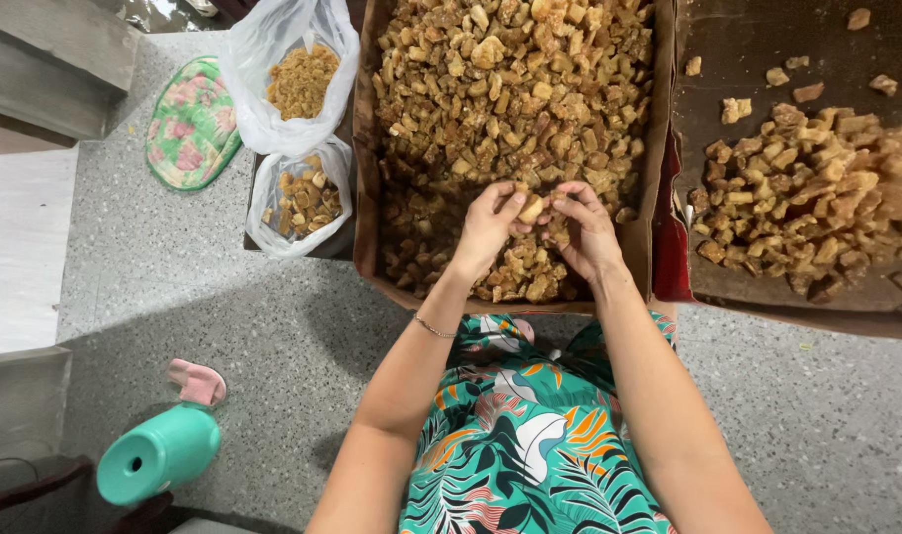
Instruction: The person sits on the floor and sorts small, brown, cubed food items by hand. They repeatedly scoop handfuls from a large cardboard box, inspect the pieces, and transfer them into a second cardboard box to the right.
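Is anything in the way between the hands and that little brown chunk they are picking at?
No. The pale brown chunk is already pinched between the fingers of the left hand and the right hand, just above the heap in the cardboard box. Nothing sits between them.

Probably a home floor: speckled stone floor point(224, 326), cushion point(192, 124) (floral), slipper point(197, 382).

Amber-brown chunks point(510, 109) in tan cardboard box point(364, 148), teal tropical-leaf print dress point(530, 435), green pink-floral mat point(192, 124) at 10 o'clock, teal cylinder point(159, 453) and pink slipper point(198, 381) at 8, speckled grey floor point(273, 326).
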